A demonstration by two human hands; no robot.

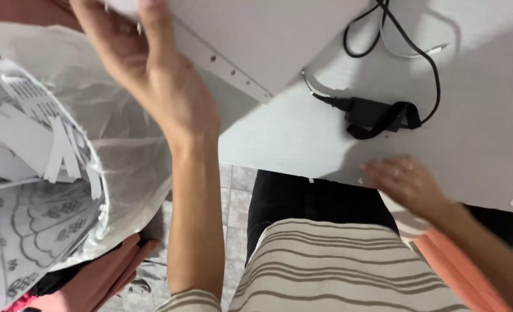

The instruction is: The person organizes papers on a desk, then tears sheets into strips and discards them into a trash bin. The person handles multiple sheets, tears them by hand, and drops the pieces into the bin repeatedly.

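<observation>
Left hand (152, 69) raised on an upright forearm, fingers pinched together at the top; right hand (406, 182) low, palm down, fingers spread flat

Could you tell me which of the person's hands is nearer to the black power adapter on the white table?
The right hand is nearer, resting on the table just below the black power adapter. The left hand is raised far to its left, beside the paper-filled bag.

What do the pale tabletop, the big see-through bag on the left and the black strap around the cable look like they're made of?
The pale grey tabletop looks like matte laminated board, judging by its fine grain. The translucent crinkled bag seems to be thin plastic film, creased and glossy. The black strap appears to be soft woven fabric; its weave is too small to confirm.
</observation>
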